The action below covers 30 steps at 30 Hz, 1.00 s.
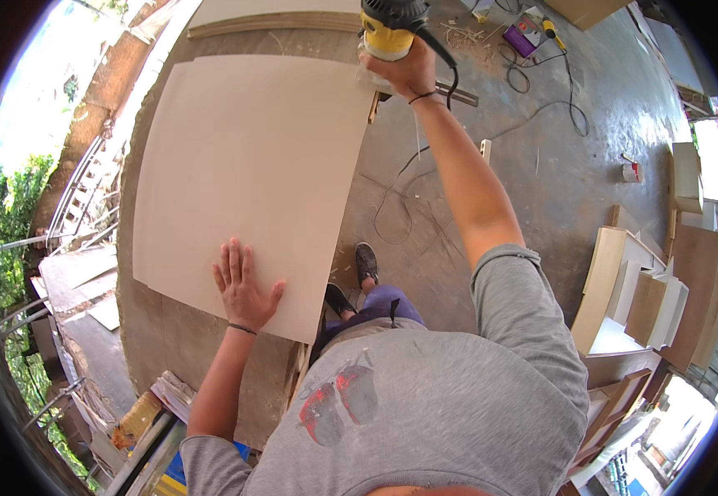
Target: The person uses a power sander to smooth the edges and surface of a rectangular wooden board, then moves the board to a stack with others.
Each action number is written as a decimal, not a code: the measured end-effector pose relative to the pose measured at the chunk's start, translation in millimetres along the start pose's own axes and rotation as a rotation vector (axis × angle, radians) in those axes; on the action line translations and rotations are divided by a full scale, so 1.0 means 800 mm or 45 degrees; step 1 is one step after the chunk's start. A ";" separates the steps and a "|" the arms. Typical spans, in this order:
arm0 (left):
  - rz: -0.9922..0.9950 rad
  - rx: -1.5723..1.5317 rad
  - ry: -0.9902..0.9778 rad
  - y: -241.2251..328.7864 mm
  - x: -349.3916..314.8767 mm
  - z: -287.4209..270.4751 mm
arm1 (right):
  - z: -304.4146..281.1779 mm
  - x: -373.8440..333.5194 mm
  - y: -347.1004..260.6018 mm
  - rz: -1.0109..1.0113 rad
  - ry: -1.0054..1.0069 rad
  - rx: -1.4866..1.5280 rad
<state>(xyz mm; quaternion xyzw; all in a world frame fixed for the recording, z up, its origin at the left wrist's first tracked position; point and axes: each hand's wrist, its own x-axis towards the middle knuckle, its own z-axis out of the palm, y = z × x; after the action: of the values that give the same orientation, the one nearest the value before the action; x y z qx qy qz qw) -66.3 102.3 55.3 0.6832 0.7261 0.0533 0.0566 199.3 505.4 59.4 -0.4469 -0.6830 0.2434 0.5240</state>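
A large white board (252, 165) lies flat in front of me and to my left. My left hand (247, 291) rests palm down on its near part, with the fingers spread and the thumb out. At the board's far right corner, my right hand (400, 73) is wrapped round the lower body of a yellow and black trim router (386, 35). The router stands upright, and a black cord (442, 54) runs from it past my wrist. Its base and bit are hidden by my fingers, so I cannot tell whether it touches the board's edge.
Stacked boards (276, 26) lie beyond the white board. Loose cable (570, 107) winds over the floor to the right, near a purple box (523, 38) and a yellow-handled tool (552, 31). A red and white can (631, 172) stands farther right, above wooden cabinet parts (603, 273).
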 end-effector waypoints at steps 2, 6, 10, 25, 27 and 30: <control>0.005 0.003 0.011 0.002 0.001 -0.001 | 0.002 0.007 0.007 0.011 -0.002 0.038; 0.018 0.002 0.038 -0.001 0.000 0.000 | -0.004 0.019 0.023 0.033 0.047 0.031; 0.087 -0.073 0.118 0.009 -0.001 0.001 | -0.041 0.011 0.006 0.028 0.095 0.095; 0.159 -0.438 -0.015 0.091 -0.023 0.014 | -0.071 -0.278 -0.177 -0.107 -0.344 -0.125; 0.106 -0.446 -0.023 0.096 -0.027 0.007 | -0.051 -0.313 -0.173 -0.103 -0.453 -0.237; 0.045 -0.378 -0.009 0.099 -0.030 0.008 | -0.026 -0.343 -0.168 0.069 -0.506 -0.144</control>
<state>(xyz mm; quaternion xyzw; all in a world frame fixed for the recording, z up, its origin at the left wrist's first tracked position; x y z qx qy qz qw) 14.1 82.7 61.5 0.6801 0.6980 0.1585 0.1586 185.3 200.0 37.4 -0.4368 -0.7733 0.3020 0.3464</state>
